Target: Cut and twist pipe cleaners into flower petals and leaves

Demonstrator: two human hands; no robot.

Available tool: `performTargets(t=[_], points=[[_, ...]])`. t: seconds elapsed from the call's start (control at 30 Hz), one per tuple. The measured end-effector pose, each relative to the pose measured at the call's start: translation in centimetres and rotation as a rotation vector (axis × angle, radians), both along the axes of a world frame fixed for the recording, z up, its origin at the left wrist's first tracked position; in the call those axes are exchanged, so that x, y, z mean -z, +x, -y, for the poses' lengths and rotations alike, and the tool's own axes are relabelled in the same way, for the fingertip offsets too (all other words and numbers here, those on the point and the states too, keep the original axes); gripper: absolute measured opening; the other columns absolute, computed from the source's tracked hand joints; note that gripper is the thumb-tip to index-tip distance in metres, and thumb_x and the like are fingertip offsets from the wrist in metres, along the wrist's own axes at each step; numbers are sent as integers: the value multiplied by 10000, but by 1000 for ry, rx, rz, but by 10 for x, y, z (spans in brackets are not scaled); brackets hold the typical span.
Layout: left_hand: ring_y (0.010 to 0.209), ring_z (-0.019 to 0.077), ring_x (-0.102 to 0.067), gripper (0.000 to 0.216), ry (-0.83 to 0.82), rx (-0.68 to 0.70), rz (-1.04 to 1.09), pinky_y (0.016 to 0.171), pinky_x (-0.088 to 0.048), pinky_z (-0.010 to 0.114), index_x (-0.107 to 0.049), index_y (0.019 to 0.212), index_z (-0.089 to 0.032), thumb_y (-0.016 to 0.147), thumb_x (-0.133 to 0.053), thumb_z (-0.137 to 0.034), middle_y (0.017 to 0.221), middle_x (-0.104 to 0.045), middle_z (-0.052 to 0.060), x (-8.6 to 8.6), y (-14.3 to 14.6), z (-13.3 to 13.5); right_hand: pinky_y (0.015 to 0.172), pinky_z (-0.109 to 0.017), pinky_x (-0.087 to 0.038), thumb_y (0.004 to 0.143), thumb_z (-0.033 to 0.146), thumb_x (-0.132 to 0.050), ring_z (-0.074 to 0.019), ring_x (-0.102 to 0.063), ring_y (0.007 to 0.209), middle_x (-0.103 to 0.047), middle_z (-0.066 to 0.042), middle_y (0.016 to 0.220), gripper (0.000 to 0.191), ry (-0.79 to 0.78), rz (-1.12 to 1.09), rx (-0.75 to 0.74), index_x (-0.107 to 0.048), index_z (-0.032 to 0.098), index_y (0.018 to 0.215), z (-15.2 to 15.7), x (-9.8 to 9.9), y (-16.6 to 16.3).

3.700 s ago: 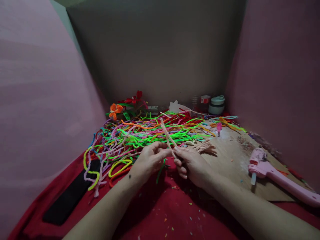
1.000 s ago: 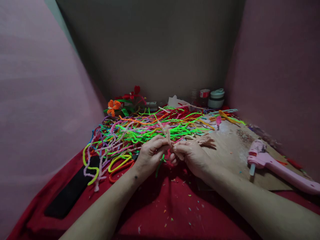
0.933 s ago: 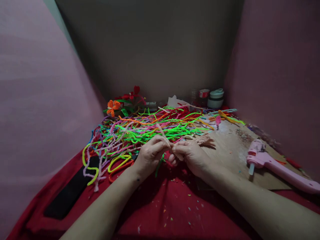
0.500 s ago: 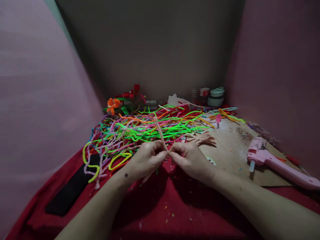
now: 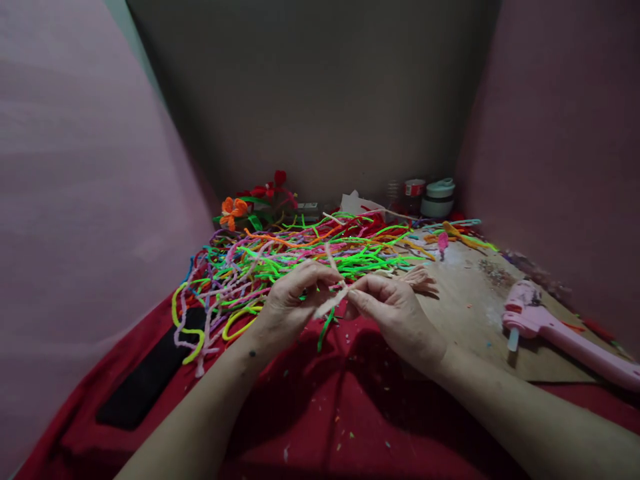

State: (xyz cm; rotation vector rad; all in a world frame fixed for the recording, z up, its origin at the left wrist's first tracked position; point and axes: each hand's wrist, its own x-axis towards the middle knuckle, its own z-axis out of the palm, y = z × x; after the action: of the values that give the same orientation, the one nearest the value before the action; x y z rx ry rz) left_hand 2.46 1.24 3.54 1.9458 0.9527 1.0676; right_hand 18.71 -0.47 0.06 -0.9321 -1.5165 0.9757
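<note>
My left hand (image 5: 290, 303) and my right hand (image 5: 395, 313) meet over the red cloth (image 5: 320, 407), both pinching a pale peach pipe cleaner (image 5: 331, 301). Its short bent length lies slanted between my fingertips, one end poking up behind them. Just beyond my hands spreads a tangled heap of coloured pipe cleaners (image 5: 300, 260), mostly neon green, pink and orange. A small peach pipe-cleaner piece (image 5: 417, 277) lies on the board right behind my right hand.
A pink glue gun (image 5: 555, 330) lies on the wooden board (image 5: 470, 313) at the right. Pipe-cleaner flowers (image 5: 250, 203), a white jar (image 5: 437, 197) and a red-labelled tin stand against the back wall. A black flat object (image 5: 150, 377) lies at the left. Pink walls close both sides.
My hands have twisted the peach pipe cleaner: its long end that stood upright now lies lower and slanted between my fingers. The view has shifted slightly.
</note>
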Motion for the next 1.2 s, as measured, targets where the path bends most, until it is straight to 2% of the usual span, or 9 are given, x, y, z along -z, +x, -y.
performTargets(t=[0.1, 0.2, 0.43, 0.63, 0.77, 0.93, 1.07, 1.13, 1.2], points=[[883, 185, -517, 110, 259, 46, -162, 798, -408, 295, -672, 811, -203, 746, -593, -243, 893, -565, 65, -2, -4, 0, 613, -262, -419, 790, 236, -512, -122, -529, 586, -580, 1, 599, 170, -21, -29, -57, -573, 174, 643, 2, -2, -1], [821, 175, -503, 115, 283, 66, -216, 791, -390, 296, -636, 721, -191, 774, -557, -255, 790, -567, 46, -3, -5, 1, 605, -260, -422, 803, 228, -496, -123, -537, 586, -589, -7, 608, 180, 11, 19, -79, -573, 172, 651, 6, -1, -1], [505, 81, -399, 212, -449, 122, -10, 493, -335, 200, -495, 660, -158, 781, -527, -329, 577, -458, -28, -1, 4, 8, 601, -268, -400, 806, 207, -496, -136, -534, 599, -597, -25, 636, 156, 294, 267, 116, -598, 178, 691, 10, 3, -3], [495, 69, -384, 222, -282, -46, -50, 479, -305, 185, -496, 647, -156, 765, -547, -337, 553, -461, -40, 3, -1, -2, 602, -262, -433, 771, 352, -565, -124, -555, 576, -630, -11, 618, 213, -172, -85, -86, -625, 166, 687, -2, 2, -3], [480, 64, -392, 206, -324, -41, -12, 482, -314, 186, -508, 625, -148, 749, -560, -304, 531, -466, -42, 1, -2, -6, 600, -262, -423, 744, 346, -597, -110, -533, 544, -624, -13, 579, 225, -232, -99, -59, -608, 158, 621, -7, 5, -1], [484, 67, -399, 213, -348, 7, -68, 478, -307, 188, -524, 633, -147, 754, -554, -321, 544, -478, -35, 2, -5, -8, 626, -271, -434, 803, 215, -509, -134, -561, 633, -625, -12, 656, 148, -8, 85, -2, -626, 174, 722, -5, 8, -1], [492, 66, -381, 221, -333, 93, -153, 482, -304, 187, -525, 633, -151, 763, -540, -329, 556, -455, -36, 2, -6, -3, 808, -336, -417, 826, 186, -486, -181, -542, 907, -624, -67, 995, 222, 451, 278, 170, -603, 197, 1015, -2, 4, 1], [495, 68, -377, 235, -321, 132, -186, 481, -301, 190, -518, 616, -151, 761, -540, -336, 554, -445, -34, 1, -6, -1, 837, -364, -391, 821, 193, -501, -207, -496, 970, -600, -87, 1062, 192, 647, 426, 255, -628, 193, 966, -2, 1, 3], [494, 68, -371, 241, -312, 135, -195, 474, -290, 191, -514, 621, -151, 762, -539, -344, 550, -438, -34, 0, -5, 1, 807, -375, -378, 822, 216, -508, -214, -491, 906, -630, -85, 932, 147, 700, 542, 290, -650, 182, 803, -1, -1, 3]])
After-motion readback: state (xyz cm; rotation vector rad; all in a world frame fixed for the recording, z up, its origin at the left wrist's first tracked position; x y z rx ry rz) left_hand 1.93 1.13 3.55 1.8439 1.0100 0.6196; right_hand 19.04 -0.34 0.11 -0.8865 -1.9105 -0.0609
